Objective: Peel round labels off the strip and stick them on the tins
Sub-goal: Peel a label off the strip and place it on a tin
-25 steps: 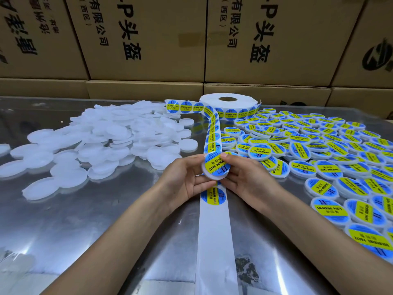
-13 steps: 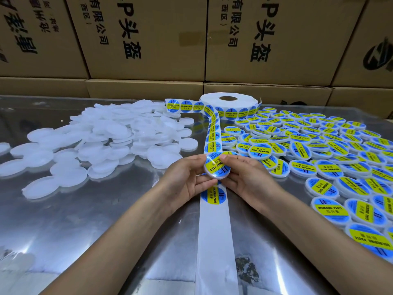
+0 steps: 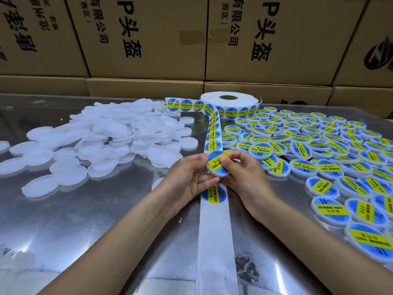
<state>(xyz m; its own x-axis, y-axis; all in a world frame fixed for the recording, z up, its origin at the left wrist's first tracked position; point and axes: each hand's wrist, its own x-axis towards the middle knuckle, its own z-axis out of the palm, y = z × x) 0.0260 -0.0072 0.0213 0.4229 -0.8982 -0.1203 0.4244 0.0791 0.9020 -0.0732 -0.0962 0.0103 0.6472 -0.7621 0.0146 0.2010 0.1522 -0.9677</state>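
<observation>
A white round tin with a blue and yellow label (image 3: pixel 215 165) is held above the label strip (image 3: pixel 213 143) at the table's middle. My left hand (image 3: pixel 188 178) grips the tin from the left, fingers under it and thumb at its top edge. From the right, my right hand (image 3: pixel 246 173) holds it too, with the thumb pressing on the label. The strip runs from the roll (image 3: pixel 229 102) at the back towards me. One label (image 3: pixel 213 194) sits on the strip just below the hands; nearer me the backing (image 3: pixel 214 241) is bare.
A heap of unlabelled white tins (image 3: pixel 110 137) covers the left half of the shiny metal table (image 3: pixel 95 220). Several labelled tins (image 3: pixel 331 150) spread over the right side. Stacked cardboard boxes (image 3: pixel 148 39) wall off the back.
The tin has tilted slightly in my hands and my right thumb has slid onto the label. Both hands stay in the same spot.
</observation>
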